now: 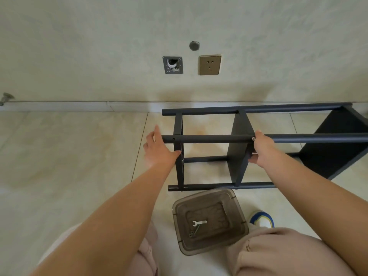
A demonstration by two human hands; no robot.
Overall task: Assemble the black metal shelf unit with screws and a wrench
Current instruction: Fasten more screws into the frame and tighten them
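The black metal shelf unit (264, 148) lies on its side on the tiled floor (69, 156), just beside the wall. Left hand (159, 149) spread flat and open, palm against the end shelf panel (177, 134). Right hand (261, 149) wrapped around the upper pole (209, 138) at the middle panel (silver screw (253, 138) there). Wrench (199, 222) sits in the clear plastic bin (209, 220) between the knees.

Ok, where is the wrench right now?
The wrench lies in the translucent plastic tub on the floor at bottom centre of the head view, between the person's knees, just in front of the shelf unit; neither hand holds it.
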